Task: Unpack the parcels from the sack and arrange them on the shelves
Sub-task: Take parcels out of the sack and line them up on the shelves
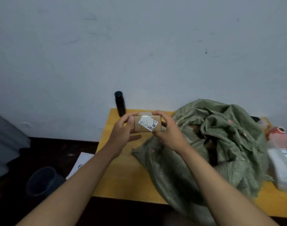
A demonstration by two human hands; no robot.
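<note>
Both hands hold a small cardboard box above the table's far left part, beside the sack.

Left hand grips the box's left end, thumb on the front face, fingers curled behind; right hand grips the right end the same way. The box has a white label set askew on the front and clear tape over the top. Table is yellow wood, pushed against a plain pale wall. A green woven sack lies crumpled and open across the table's middle and right. A black bottle stands upright at the far left corner. White packets and a red-topped item, blurred, sit at the right edge. Floor is dark; a dark bin and a white sheet lie left of the table.
</note>
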